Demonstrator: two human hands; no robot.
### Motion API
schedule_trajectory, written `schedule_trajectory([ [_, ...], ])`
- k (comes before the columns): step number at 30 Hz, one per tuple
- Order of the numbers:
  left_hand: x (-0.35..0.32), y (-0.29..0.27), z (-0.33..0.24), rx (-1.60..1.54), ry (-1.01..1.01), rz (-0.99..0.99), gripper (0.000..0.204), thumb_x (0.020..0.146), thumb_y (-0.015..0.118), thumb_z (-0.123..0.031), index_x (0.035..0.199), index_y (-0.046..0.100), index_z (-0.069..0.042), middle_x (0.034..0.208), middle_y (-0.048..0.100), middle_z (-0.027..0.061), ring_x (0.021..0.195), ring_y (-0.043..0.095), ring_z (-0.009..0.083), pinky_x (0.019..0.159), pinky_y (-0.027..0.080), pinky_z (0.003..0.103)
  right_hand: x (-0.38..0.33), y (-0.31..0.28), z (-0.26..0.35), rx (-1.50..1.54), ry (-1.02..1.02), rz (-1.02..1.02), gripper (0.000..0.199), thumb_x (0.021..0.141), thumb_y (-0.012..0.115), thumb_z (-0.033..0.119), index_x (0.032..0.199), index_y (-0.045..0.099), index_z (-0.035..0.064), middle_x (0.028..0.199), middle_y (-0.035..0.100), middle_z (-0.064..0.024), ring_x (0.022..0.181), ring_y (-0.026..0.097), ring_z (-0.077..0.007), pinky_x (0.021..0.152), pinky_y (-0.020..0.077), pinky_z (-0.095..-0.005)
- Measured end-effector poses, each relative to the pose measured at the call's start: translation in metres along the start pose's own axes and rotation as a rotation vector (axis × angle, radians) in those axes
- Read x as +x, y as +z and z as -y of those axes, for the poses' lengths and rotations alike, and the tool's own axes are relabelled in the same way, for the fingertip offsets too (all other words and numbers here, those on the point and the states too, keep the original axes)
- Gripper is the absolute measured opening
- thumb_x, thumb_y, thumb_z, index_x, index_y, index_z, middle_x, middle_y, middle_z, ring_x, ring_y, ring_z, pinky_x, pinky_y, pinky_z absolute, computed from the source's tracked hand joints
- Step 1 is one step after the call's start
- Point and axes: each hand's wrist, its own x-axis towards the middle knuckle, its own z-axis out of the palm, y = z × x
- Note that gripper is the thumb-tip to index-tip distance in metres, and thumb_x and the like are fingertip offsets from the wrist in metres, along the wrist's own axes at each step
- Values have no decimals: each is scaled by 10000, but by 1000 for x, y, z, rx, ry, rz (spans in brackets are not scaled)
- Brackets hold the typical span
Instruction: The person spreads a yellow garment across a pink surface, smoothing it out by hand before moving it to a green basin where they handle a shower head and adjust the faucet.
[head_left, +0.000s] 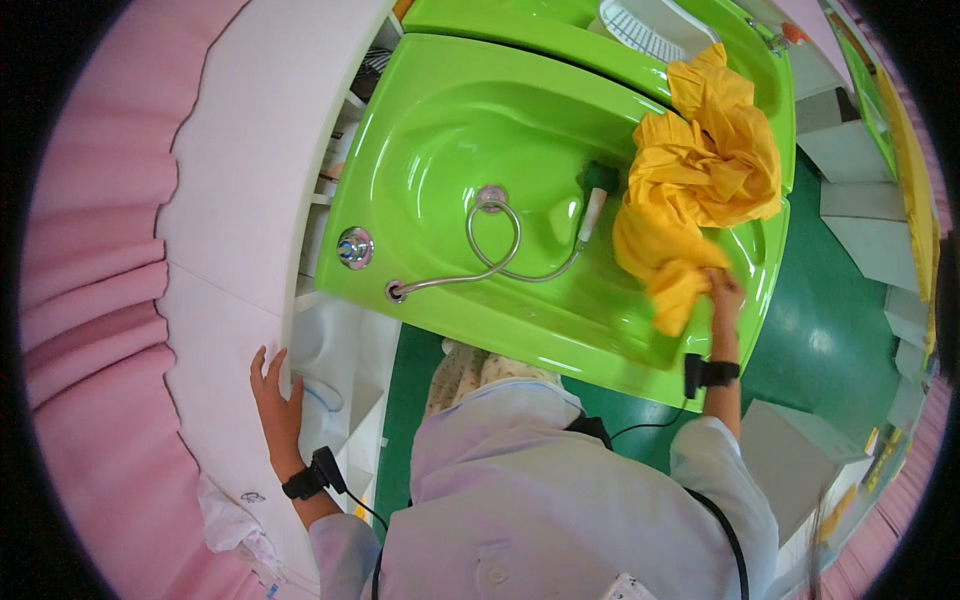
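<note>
A large crumpled yellow cloth point(705, 165) is draped over the right end of a bright green tub point(430, 130) and reaches onto the second green tub point(600, 55) behind it. My right hand point(726, 292) is closed on the cloth's near end, slightly blurred. Over the edge of the white counter point(235, 200), my left hand point(277, 400) has its fingers apart and holds nothing. Inside the near tub lies a hand shower point(592, 210) on a looped metal hose point(515, 245), close to the cloth. A round chrome knob point(355, 248) sits on the tub's left rim.
A white plastic rack point(655, 30) rests in the far tub. Pink curtain point(100, 260) hangs along the left, and a white cloth point(235, 525) lies on the counter's near end. White boxes point(800, 465) stand at the right on the green floor point(815, 320).
</note>
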Motion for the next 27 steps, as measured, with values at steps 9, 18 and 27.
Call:
schedule_trajectory([
  [9, 25, 15, -16, -16, 90, 18, 457, 732, 591, 8, 1167, 505, -104, 1301, 358, 147, 1200, 352, 314, 966, 336, 380, 27, -162, 6, -1177, -214, -752, 329, 808, 556, 249, 942, 592, -49, 1041, 576, -158, 952, 539, -303, 758, 481, -366],
  [18, 6, 15, -22, -15, -43, 62, 455, 724, 600, 5, 1156, 515, -111, 1305, 362, 128, 1198, 357, 313, 975, 333, 376, -40, 140, 62, -431, -778, 374, 274, 711, 616, 180, 940, 574, 35, 872, 581, -147, 788, 559, -347, 692, 469, -421],
  [27, -53, -6, 7, 81, -251, -13, 415, 738, 579, -9, 1142, 526, -87, 1299, 373, 142, 1209, 350, 318, 1000, 306, 382, 1, 295, 24, -103, 343, 774, 474, 798, 595, 352, 1147, 501, 45, 770, 558, -75, 596, 534, -189, 550, 450, -317],
])
